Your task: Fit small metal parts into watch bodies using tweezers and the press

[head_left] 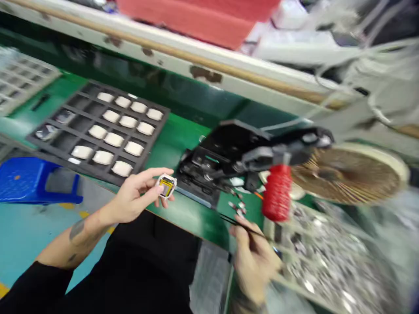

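Observation:
My left hand (pixel 140 192) pinches a small white watch-like case (pixel 166 186) between thumb and fingers. Its open side faces up and shows yellow and dark parts inside. In my right hand (pixel 253 257) is a pair of black tweezers (pixel 229 219), the tips pointing left over the green bench. Between the hands stands a black hand press (pixel 209 168) with a red-wrapped lever handle (pixel 277 194). Several tiny parts (pixel 240 207) lie on the bench just beyond the tweezers.
A dark compartment tray (pixel 73 141) with several white cases sits to the left. At right are a box (pixel 304 285) of small plastic-wrapped parts and a round brown reel-like object (pixel 353 172). A paler tray (pixel 28 80) lies far left; a blue stool (pixel 29 179) stands below.

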The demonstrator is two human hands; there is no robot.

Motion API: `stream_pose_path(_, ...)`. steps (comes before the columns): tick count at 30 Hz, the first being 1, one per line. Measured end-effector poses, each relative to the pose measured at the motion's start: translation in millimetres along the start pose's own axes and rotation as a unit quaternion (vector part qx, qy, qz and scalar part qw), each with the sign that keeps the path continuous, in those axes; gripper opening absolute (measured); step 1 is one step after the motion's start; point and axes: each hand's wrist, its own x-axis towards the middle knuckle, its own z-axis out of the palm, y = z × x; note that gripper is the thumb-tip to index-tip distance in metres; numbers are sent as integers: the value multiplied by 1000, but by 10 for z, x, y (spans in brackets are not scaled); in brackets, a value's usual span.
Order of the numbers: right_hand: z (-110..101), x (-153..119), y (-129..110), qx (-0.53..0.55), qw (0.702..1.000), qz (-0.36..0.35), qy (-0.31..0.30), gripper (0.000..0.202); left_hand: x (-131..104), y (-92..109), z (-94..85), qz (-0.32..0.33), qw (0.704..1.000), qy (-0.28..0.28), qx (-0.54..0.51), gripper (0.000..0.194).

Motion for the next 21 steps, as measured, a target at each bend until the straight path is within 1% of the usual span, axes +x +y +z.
stream_pose_path(2,-19,35,-174,-42,998,-9,-44,6,85,-329,270,-35,998,-2,-52,41)
stream_pose_path(4,2,65,-297,-37,998,-1,-53,6,137,-597,486,-66,995,-8,-74,42)
stream_pose_path(5,29,65,-347,-11,999,10,-37,9,154,-699,559,-79,994,-12,-76,44)
stream_pose_path(7,124,37,-437,71,997,29,8,16,172,-839,638,-94,994,-20,-48,44)
stream_pose_path(10,371,-22,-543,178,983,28,45,22,168,-915,650,-91,995,-24,33,41)
stream_pose_path(13,654,-43,-575,213,975,23,59,23,147,-906,635,-77,994,-20,81,39)
stream_pose_path(15,783,-36,-554,218,974,26,64,23,138,-893,636,-62,993,-15,96,37)
stream_pose_path(17,838,-24,-517,219,974,26,58,25,136,-885,644,-43,993,-11,109,37)
stream_pose_path(21,806,-3,-469,226,973,20,48,27,140,-877,655,-31,993,-1,114,35)
